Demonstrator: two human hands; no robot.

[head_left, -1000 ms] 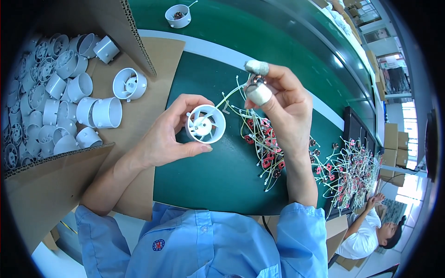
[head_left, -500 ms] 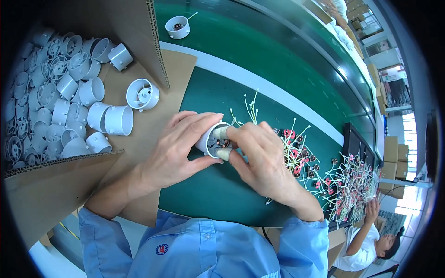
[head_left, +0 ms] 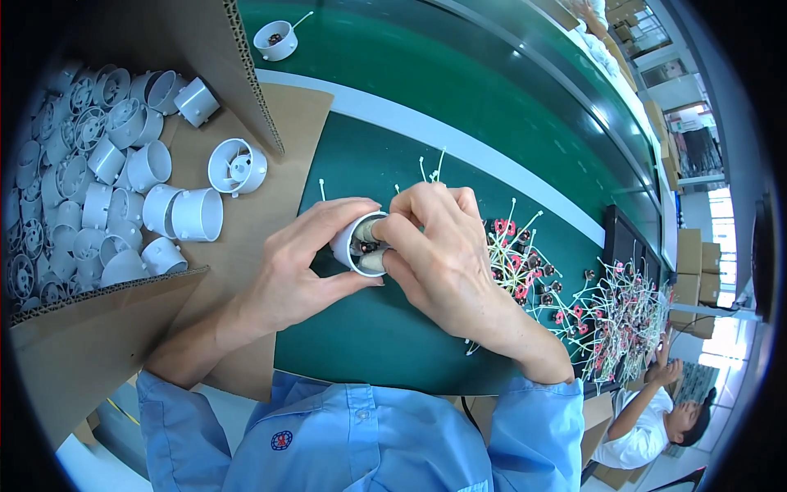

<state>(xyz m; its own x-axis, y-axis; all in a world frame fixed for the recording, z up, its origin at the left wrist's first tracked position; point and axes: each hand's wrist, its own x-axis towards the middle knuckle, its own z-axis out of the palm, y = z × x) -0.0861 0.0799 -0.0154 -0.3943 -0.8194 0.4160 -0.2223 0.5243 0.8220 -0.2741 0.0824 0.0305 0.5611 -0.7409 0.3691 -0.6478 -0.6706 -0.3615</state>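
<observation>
My left hand (head_left: pixel 287 258) is wrapped round a white plastic cylindrical housing (head_left: pixel 338 244), whose open mouth is tilted toward my right hand (head_left: pixel 447 254). The thumb and forefinger of that right hand wear pale finger covers and reach inside the housing. Between their tips sits a small dark motor coil (head_left: pixel 368 245) with coppery parts, mostly hidden by the fingers. Beside my right hand lies a heap of similar coils (head_left: pixel 525 262) with red or black parts and pale wires. Left of my left hand, a white housing with a hub (head_left: pixel 238 166) stands on a cardboard flap.
At left a cardboard box (head_left: pixel 115 320) holds many white housings (head_left: pixel 123 176). Beyond the green table (head_left: pixel 344 353) runs a green belt (head_left: pixel 426 78) carrying a fitted housing (head_left: pixel 275 41). A black tray (head_left: pixel 627 238) with tangled wired coils is at right, near a co-worker in white (head_left: pixel 643 426).
The view has shifted, moving most things slightly left. The fitted housing on the belt has travelled farther left. My hands stay at the held housing, fingers still inside. The co-worker's hand has moved.
</observation>
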